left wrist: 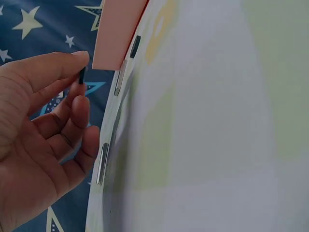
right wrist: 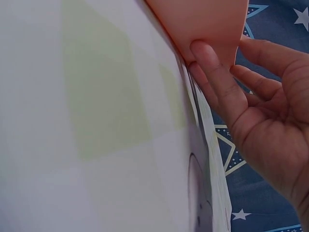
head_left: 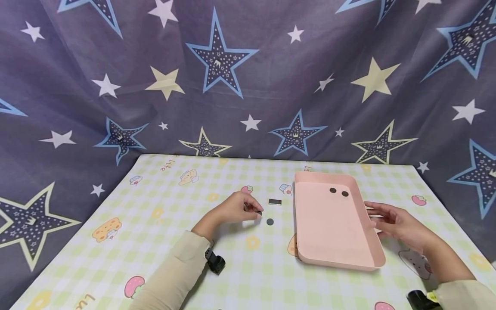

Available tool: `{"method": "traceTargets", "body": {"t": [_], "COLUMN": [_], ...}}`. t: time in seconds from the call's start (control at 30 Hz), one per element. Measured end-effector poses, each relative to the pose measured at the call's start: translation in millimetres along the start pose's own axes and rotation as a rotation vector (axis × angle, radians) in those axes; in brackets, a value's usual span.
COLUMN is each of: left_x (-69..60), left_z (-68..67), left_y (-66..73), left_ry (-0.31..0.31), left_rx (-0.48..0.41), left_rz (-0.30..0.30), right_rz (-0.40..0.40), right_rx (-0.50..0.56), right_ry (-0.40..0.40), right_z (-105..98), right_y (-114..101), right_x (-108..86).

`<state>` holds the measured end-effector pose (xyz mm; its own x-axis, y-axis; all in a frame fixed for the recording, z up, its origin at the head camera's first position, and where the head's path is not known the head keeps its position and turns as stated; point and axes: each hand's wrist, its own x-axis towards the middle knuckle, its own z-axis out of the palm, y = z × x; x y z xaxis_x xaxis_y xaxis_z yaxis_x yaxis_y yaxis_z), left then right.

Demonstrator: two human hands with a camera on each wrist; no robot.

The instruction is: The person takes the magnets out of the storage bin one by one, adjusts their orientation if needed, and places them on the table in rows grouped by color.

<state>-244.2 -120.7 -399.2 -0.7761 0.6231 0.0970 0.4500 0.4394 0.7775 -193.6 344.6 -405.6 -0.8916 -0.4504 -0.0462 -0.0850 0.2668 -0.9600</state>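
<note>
My left hand is held just above the table, left of the tray. Its thumb and forefinger pinch a small dark disc, seen edge-on in the left wrist view; the other fingers curl loosely. Close by on the cloth lie another dark disc and a small black rectangular piece with a silvery edge. The left wrist view also shows a silver-edged piece below the fingers. My right hand touches the outer right wall of a pink tray, fingers extended. Two dark discs sit inside the tray's far end.
A green-and-white checked cloth with printed cartoons covers the table. Behind its far edge hangs a dark curtain patterned with stars. A black wrist camera is strapped to the left wrist, another to the right.
</note>
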Motion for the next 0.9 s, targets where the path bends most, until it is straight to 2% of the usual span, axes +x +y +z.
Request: {"method": "traceTargets", "body": {"t": [0.13, 0.53, 0.9], "left_x": [-2.9, -7.3, -7.6], "left_z": [-1.9, -3.5, -4.3], "left_y": [-2.0, -6.7, -11.7], "left_ry": [-0.034, -0.118, -0.109], "left_rx": [0.023, 0.084, 0.123], "left_rz": [-0.027, -0.032, -0.04], "right_rz": [-0.005, 0.006, 0.01], "right_rx": [0.003, -0.005, 0.005], "right_ry": [0.0, 0.0, -0.004], "right_z": [-1, 0, 0], "right_y": [-1, 1, 0], "right_x": [-0.8, -0.1, -0.5]}}
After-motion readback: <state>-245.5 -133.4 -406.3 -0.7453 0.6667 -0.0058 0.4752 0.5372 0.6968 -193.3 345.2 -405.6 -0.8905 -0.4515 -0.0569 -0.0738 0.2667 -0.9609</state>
